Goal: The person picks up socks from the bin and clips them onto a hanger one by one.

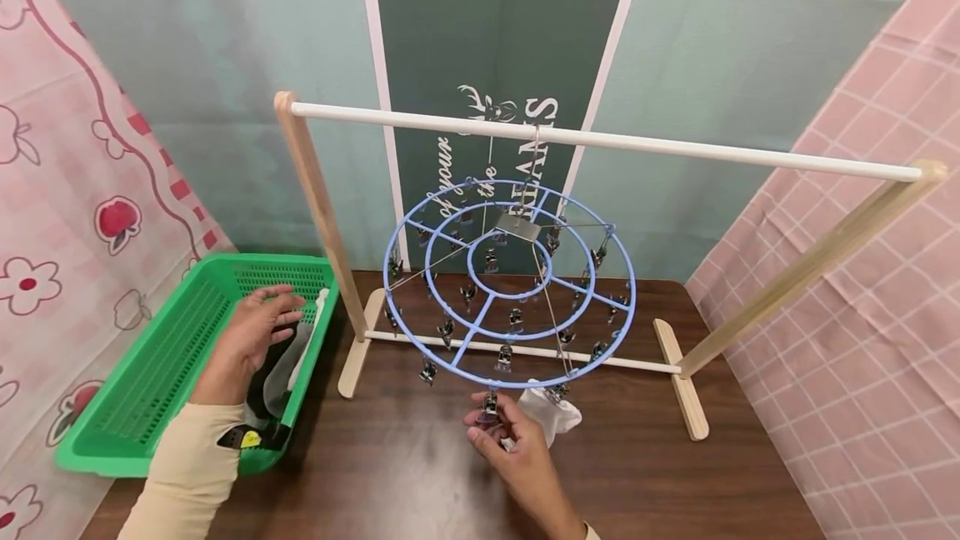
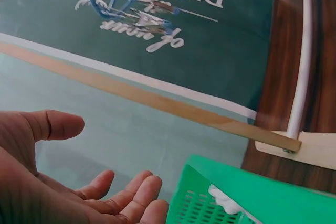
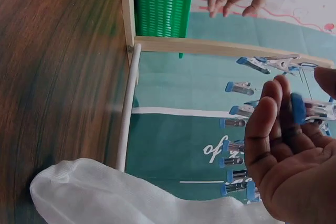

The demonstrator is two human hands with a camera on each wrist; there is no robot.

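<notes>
My left hand (image 1: 258, 327) hovers over the green basket (image 1: 191, 273) with its fingers apart and nothing in them. Beneath it lie a grey and black cloth piece (image 1: 281, 377) and a white one (image 1: 309, 340). My right hand (image 1: 521, 444) is at the front rim of the round blue clip hanger (image 1: 480, 377). Its loosely bent fingers are around a clip (image 3: 310, 109), which lies between thumb and fingers without a plain pinch. Just beside that hand, a white sock (image 3: 105, 195) hangs below the rim, near another clip (image 1: 558, 391).
The hanger hooks onto the white rail (image 1: 420, 119) of a wooden stand with posts (image 1: 318, 198) on both sides. Several clips dangle from its rings. Stand feet (image 1: 681, 382) rest on the brown table (image 1: 405, 473). Curtains surround it.
</notes>
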